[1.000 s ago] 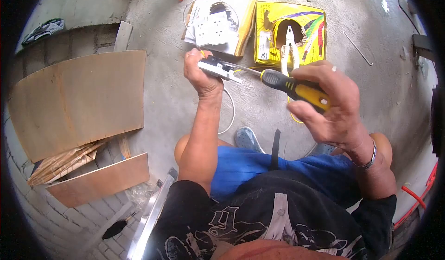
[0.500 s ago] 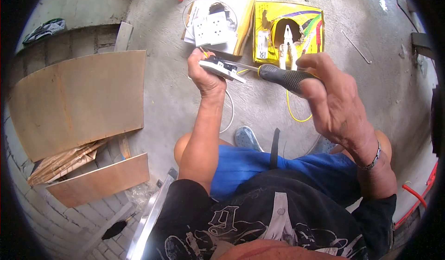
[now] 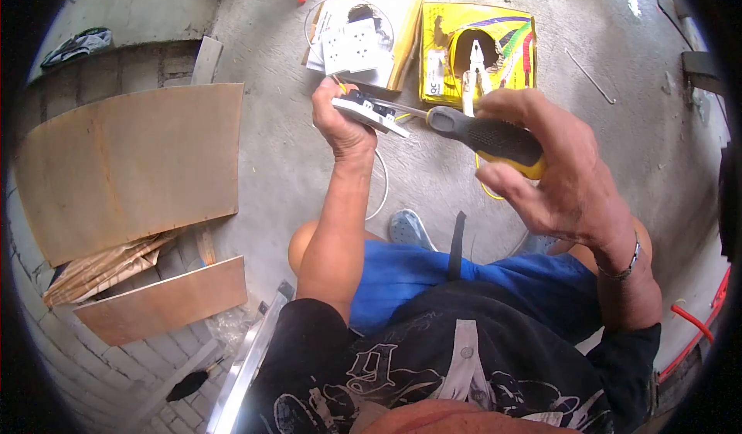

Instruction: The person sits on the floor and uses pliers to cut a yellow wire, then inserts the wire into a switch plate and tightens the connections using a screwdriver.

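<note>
My left hand (image 3: 340, 125) is closed around a white wall socket (image 3: 369, 115), its black back facing up and away from me. A yellow wire (image 3: 338, 85) shows at its far end. The shaft of a screwdriver (image 3: 483, 136) reaches into the side of the socket; its tip is hidden. My right hand (image 3: 560, 171) has the grey, black and yellow handle against the palm, with thumb and fingers loosened and spread around its end. A white cable (image 3: 382, 190) hangs below the socket.
Two more white sockets (image 3: 359, 47) lie on a white box (image 3: 406, 36). Beside it, pliers (image 3: 475, 61) rest on a yellow wire box (image 3: 433, 36). A bent metal rod (image 3: 591, 77) lies at right on the concrete floor. Wooden boards (image 3: 139, 163) stand at left.
My right fingers have loosened and spread on the screwdriver handle, baring its yellow end. The handle has turned a little. My left hand and the socket have barely moved.
</note>
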A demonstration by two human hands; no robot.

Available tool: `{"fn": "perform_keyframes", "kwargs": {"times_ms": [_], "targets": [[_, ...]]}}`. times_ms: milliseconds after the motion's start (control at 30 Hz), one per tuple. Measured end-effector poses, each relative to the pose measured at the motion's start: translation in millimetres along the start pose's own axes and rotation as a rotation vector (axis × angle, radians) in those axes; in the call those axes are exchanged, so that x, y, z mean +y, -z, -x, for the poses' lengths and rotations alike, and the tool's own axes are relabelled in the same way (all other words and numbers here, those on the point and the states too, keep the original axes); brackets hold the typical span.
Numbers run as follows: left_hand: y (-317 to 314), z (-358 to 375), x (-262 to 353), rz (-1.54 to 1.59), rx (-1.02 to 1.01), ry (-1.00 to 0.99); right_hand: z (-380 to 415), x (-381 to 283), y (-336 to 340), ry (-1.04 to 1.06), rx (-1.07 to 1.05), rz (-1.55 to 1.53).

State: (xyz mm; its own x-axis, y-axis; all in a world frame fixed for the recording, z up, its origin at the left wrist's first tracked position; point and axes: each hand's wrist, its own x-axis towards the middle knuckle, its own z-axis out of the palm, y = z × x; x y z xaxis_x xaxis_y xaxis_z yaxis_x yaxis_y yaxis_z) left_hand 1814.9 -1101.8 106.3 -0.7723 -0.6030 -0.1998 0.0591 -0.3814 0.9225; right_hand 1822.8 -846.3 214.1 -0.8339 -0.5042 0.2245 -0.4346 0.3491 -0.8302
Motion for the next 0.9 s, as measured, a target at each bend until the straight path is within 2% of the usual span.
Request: {"fn": "perform_keyframes", "kwargs": {"times_ms": [33,100,133,167,233,267,300,367,433,500,567,633,700,767,900], "targets": [[2.0,2.0,0.3,-0.033,-0.023,0.027,-0.4,-2.4,3.9,0.001,-0.001,0.001],[2.6,7.7,2.8,-0.063,-0.042,0.052,-3.1,-8.2,15.6,-0.518,-0.201,-0.200],[-0.5,10.9,5.4,-0.056,-0.047,0.033,1.6,-3.1,18.1,-0.260,-0.224,-0.017],[-2.2,12.8,7.2,-0.049,-0.051,0.014,2.2,-2.1,14.5,-0.257,-0.225,-0.017],[4.3,7.4,3.8,-0.020,-0.024,0.008,3.7,-0.6,1.3,0.162,0.017,0.098],[7.1,5.1,1.7,0.009,-0.002,0.006,4.0,-1.0,-7.1,0.126,0.114,0.007],[5.2,7.6,3.4,0.010,-0.002,0.005,3.9,-2.6,-1.2,0.127,0.114,0.007],[2.1,15.0,6.0,-0.036,-0.009,0.052,4.7,-6.2,16.4,-0.417,-0.162,-0.208],[-2.5,18.2,7.9,-0.033,0.000,0.044,5.9,-3.2,15.3,-0.414,-0.172,-0.244],[-2.9,19.5,8.5,-0.031,0.008,0.037,7.6,2.2,4.2,0.054,0.042,-0.003],[-2.3,19.7,8.9,-0.042,-0.008,0.073,6.4,0.1,4.4,0.112,0.088,0.016],[0.2,18.8,6.2,-0.032,-0.022,0.081,3.8,-9.7,18.4,-0.482,-0.142,-0.242],[-0.5,18.7,6.1,-0.024,-0.033,0.086,4.8,-5.3,16.6,-0.533,-0.172,-0.286],[-4.7,19.6,8.2,-0.018,0.011,0.047,8.0,0.4,9.0,0.034,-0.024,0.040],[2.2,17.5,6.4,-0.035,-0.013,0.077,5.8,-3.8,6.0,0.018,0.034,0.051]]}}
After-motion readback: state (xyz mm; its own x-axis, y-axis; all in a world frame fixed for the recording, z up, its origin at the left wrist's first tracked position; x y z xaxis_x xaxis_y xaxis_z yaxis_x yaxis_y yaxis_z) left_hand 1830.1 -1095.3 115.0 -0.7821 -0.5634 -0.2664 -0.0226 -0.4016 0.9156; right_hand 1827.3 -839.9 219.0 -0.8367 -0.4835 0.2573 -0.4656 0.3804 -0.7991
